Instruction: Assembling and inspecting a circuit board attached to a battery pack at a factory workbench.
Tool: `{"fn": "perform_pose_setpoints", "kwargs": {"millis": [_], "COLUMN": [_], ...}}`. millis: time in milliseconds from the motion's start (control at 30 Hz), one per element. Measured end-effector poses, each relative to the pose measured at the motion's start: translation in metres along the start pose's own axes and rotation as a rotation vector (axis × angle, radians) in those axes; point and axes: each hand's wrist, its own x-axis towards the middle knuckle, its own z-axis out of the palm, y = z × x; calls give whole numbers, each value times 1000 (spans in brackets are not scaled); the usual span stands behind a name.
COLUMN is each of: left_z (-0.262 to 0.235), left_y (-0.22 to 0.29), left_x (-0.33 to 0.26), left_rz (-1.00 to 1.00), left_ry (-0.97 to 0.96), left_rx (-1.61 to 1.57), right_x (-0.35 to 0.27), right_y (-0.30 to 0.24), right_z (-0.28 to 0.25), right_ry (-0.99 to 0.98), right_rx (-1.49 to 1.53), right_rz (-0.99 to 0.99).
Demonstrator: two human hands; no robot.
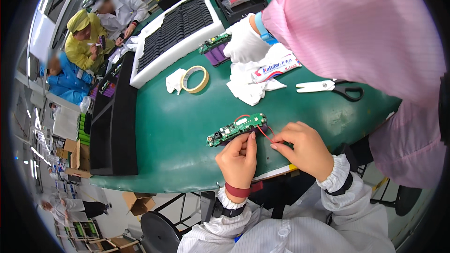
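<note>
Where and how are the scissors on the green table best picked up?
Probably by the black handle, from the wearer's near side: the scissors lie flat, pale blades pointing left, and a pink sleeve crowds the far side.

Green worktop (159, 150): scissors (323, 86) between 2 and 3 o'clock; tape roll (204, 85), 10–11; foam tray (180, 55), 11. Stool (159, 232), 7.

Underside of circuit board (238, 129) partly hidden by left fingers (251, 147), pink sleeve (356, 28) cut by top edge, distant face (107, 4) blurred
</note>
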Motion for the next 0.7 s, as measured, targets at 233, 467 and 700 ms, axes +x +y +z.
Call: {"fn": "perform_pose_setpoints", "kwargs": {"millis": [233, 467, 700], "left_z": [-4, -13, -20], "left_y": [7, -4, -4], "left_x": [11, 1, -6], "left_rz": [166, 219, 135], "left_ry": [-5, -13, -146], "left_rx": [78, 87, -42], "right_x": [-1, -9, -3], "right_y": [4, 0, -3], "right_z": [1, 12, 6], "right_ry": [-86, -135, -112], "right_rx": [-37, -21, -81], "right_rz": [-34, -42, -36]}}
